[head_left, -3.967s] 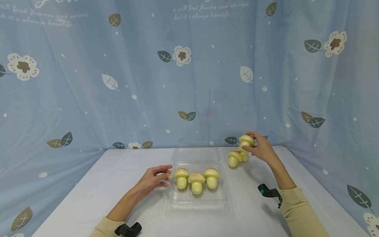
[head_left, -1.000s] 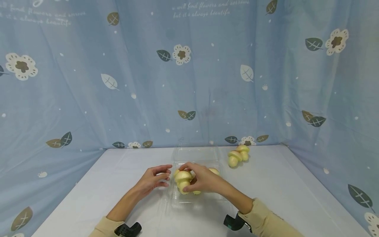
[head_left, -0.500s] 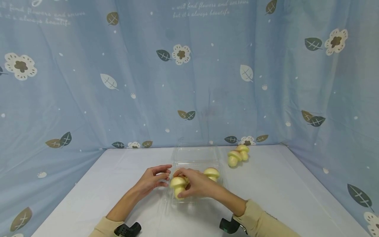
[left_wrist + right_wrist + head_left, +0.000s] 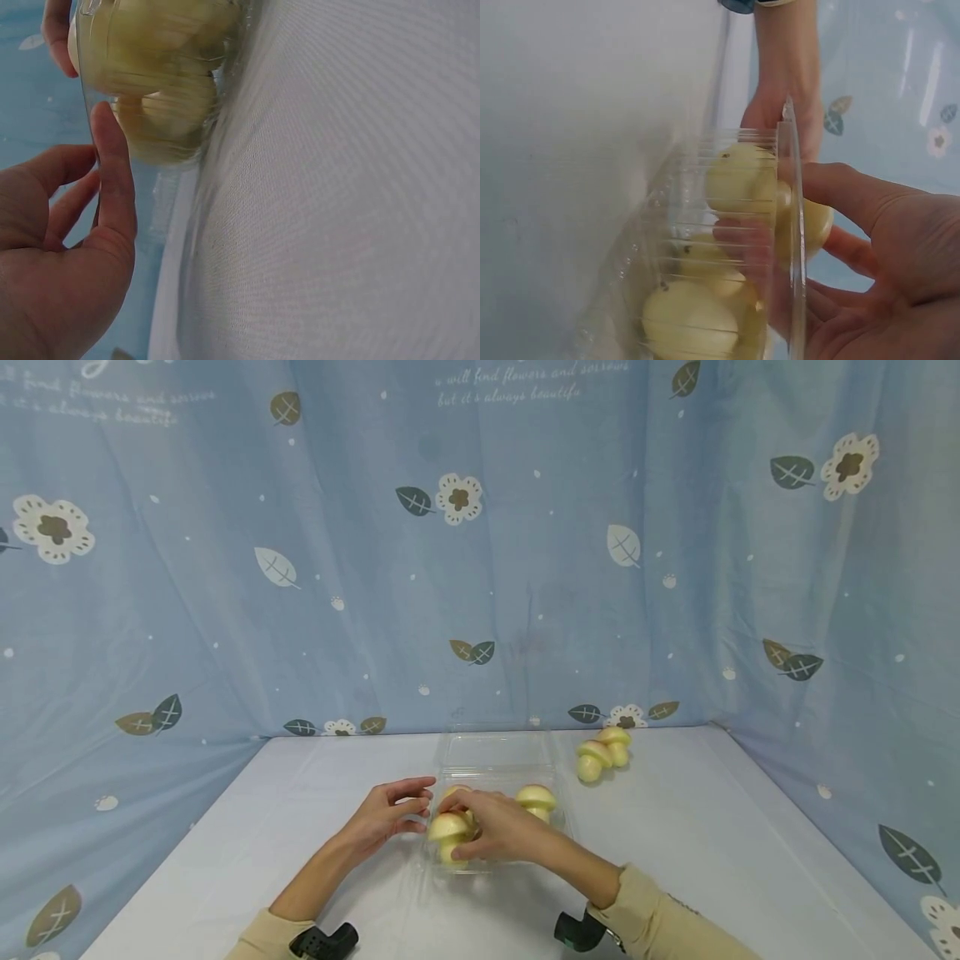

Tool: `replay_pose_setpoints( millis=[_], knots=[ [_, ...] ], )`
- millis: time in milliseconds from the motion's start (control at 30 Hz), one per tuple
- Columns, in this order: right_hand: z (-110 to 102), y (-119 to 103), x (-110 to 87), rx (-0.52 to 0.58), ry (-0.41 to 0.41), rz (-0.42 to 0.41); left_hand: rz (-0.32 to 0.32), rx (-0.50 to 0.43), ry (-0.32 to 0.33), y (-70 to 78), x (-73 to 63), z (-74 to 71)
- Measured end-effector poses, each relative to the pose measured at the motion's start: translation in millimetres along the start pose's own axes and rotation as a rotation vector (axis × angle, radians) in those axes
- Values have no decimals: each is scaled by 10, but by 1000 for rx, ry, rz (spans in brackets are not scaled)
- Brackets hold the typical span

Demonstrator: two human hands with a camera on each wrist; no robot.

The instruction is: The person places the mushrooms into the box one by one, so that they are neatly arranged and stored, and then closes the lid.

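My right hand (image 4: 498, 827) grips a pale yellow mushroom (image 4: 447, 828) low inside the front left part of a clear plastic box (image 4: 498, 775). In the right wrist view, that mushroom (image 4: 739, 180) shows through the ribbed wall, with fingers and thumb reaching over the rim. My left hand (image 4: 384, 817) is at the box's left side; the left wrist view has its thumb (image 4: 114, 169) and fingertips on either side of the rim, pinching it. Another mushroom (image 4: 536, 797) lies at the right in the box. More are partly hidden behind my right hand.
The box's lid (image 4: 498, 750) is folded back toward the curtain (image 4: 525, 568). Two more mushrooms (image 4: 592, 760) lie together on the white tabletop (image 4: 675, 827), at the back right. Each wrist carries a small black camera (image 4: 326, 942).
The right hand took a mushroom from the back-right group and carried it left into the box. Over the last second it lowered it toward the front left. The left hand stayed put.
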State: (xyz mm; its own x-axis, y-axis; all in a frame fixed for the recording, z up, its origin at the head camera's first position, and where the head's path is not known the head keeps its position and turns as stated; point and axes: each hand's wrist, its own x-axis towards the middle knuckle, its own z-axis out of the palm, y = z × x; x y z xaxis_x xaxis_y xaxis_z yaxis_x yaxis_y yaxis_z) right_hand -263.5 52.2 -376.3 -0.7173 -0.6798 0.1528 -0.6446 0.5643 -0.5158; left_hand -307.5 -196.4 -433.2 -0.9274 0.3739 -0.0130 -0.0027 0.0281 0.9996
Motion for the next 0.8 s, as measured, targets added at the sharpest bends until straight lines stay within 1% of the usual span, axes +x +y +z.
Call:
replay_pose_setpoints(
  millis=[333,600,800],
  knots=[
    [-39,16,-31,79,-39,-6,-1,2,0,6,-5,5],
    [-20,31,-17,80,-84,24,-4,3,0,4,-7,1],
    [-61,30,-44,59,-81,37,-2,4,3,1,0,0]
  ],
)
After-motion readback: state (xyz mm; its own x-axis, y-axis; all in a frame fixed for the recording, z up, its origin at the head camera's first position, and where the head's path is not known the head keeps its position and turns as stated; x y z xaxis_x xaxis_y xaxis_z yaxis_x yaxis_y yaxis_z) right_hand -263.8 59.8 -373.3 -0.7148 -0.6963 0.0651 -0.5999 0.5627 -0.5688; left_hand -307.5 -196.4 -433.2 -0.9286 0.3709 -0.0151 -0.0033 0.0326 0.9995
